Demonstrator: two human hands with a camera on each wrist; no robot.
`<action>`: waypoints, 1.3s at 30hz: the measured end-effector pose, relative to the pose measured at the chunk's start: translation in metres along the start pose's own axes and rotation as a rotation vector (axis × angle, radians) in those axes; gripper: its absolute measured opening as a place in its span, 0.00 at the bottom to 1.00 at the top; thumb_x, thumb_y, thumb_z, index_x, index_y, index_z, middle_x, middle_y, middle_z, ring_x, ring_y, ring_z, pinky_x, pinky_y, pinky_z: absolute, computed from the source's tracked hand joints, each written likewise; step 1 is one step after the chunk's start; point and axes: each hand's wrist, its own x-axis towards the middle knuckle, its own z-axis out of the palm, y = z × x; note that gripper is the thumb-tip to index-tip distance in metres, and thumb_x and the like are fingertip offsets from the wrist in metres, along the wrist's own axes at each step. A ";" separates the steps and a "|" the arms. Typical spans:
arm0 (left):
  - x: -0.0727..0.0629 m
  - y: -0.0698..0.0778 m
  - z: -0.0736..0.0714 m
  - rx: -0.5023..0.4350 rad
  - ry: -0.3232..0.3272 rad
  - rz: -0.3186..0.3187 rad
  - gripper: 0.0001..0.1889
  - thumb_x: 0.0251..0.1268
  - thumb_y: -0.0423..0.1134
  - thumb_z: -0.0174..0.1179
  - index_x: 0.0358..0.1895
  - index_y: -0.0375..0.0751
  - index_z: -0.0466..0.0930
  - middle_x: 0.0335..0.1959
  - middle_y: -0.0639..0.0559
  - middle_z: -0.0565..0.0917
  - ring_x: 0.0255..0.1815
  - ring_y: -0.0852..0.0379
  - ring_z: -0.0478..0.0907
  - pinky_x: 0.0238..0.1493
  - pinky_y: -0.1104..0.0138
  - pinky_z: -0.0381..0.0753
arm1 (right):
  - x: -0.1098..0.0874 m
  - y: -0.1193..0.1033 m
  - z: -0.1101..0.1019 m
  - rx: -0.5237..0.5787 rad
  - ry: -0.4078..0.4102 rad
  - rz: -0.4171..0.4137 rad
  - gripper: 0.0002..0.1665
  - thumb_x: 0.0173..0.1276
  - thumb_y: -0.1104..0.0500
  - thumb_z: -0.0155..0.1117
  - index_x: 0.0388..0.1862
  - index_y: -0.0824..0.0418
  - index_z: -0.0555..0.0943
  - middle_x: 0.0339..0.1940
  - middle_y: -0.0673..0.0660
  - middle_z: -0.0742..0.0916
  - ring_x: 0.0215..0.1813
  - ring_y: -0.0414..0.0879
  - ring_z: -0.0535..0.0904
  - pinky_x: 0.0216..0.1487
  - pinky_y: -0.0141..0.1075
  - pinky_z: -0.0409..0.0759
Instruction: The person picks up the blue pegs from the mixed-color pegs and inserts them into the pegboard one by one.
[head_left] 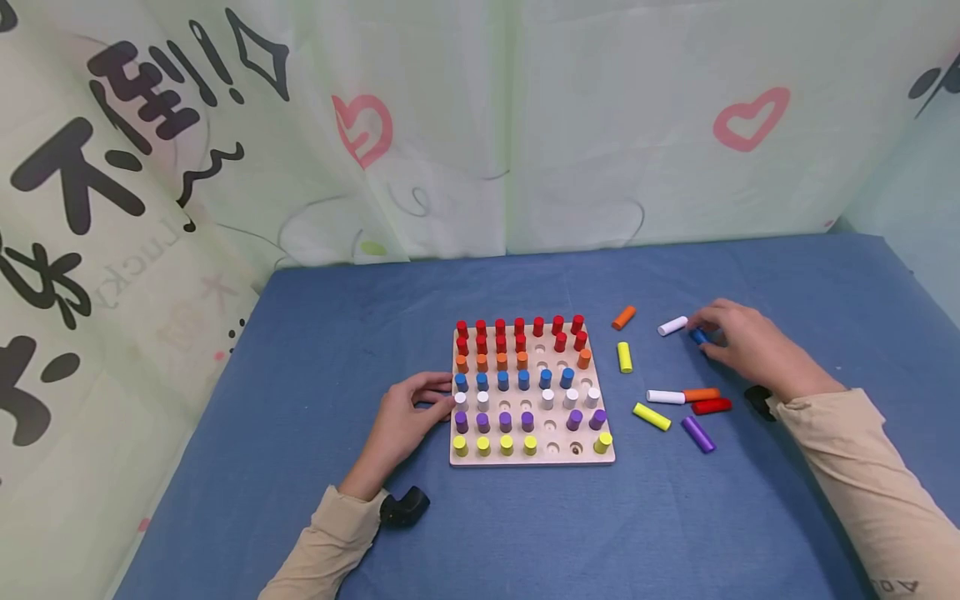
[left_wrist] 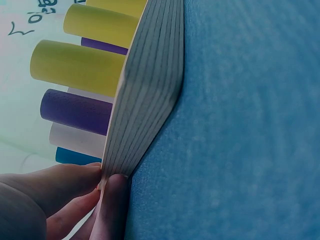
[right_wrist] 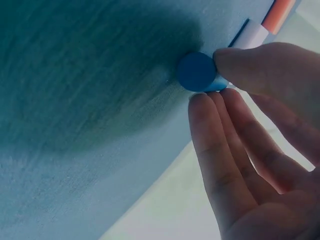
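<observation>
A square wooden pegboard (head_left: 538, 457) holds rows of red, orange, blue, white, purple and yellow pegs, with several bare holes. My left hand (head_left: 408, 417) holds the board's left edge; in the left wrist view its fingertips (left_wrist: 114, 192) lie against the layered side, near a blue peg. To the right of the board, my right hand (head_left: 742, 346) pinches a loose blue peg (head_left: 699, 336) between thumb and fingers, low over the cloth. The right wrist view shows the round end of this blue peg (right_wrist: 196, 72) toward the camera. A white peg (head_left: 672, 326) lies just beside that hand.
Loose pegs lie right of the board: an orange peg (head_left: 624, 317), a yellow peg (head_left: 625, 357), a second yellow peg (head_left: 652, 417), a white peg (head_left: 665, 397), an orange peg (head_left: 702, 394), a red peg (head_left: 712, 406) and a purple peg (head_left: 698, 435). Blue cloth (head_left: 345, 325) covers the table.
</observation>
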 end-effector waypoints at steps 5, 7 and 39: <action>0.000 0.000 0.000 0.004 0.000 -0.002 0.18 0.64 0.35 0.67 0.58 0.41 0.81 0.48 0.49 0.86 0.43 0.57 0.83 0.42 0.67 0.86 | 0.001 0.002 -0.001 0.006 -0.009 0.003 0.17 0.57 0.73 0.70 0.47 0.74 0.81 0.42 0.69 0.82 0.43 0.61 0.81 0.44 0.57 0.79; 0.000 0.000 0.000 0.007 0.000 -0.001 0.18 0.64 0.35 0.67 0.58 0.41 0.81 0.48 0.49 0.86 0.43 0.57 0.84 0.42 0.67 0.86 | 0.002 0.002 -0.001 0.012 -0.017 0.013 0.17 0.58 0.73 0.70 0.47 0.74 0.81 0.41 0.69 0.82 0.43 0.61 0.81 0.44 0.56 0.80; -0.001 0.001 0.001 0.018 0.005 -0.004 0.18 0.65 0.35 0.66 0.58 0.41 0.81 0.48 0.49 0.86 0.43 0.56 0.84 0.44 0.65 0.86 | 0.000 -0.004 -0.001 0.053 -0.009 0.070 0.19 0.64 0.73 0.64 0.54 0.77 0.77 0.44 0.73 0.83 0.44 0.63 0.81 0.45 0.57 0.80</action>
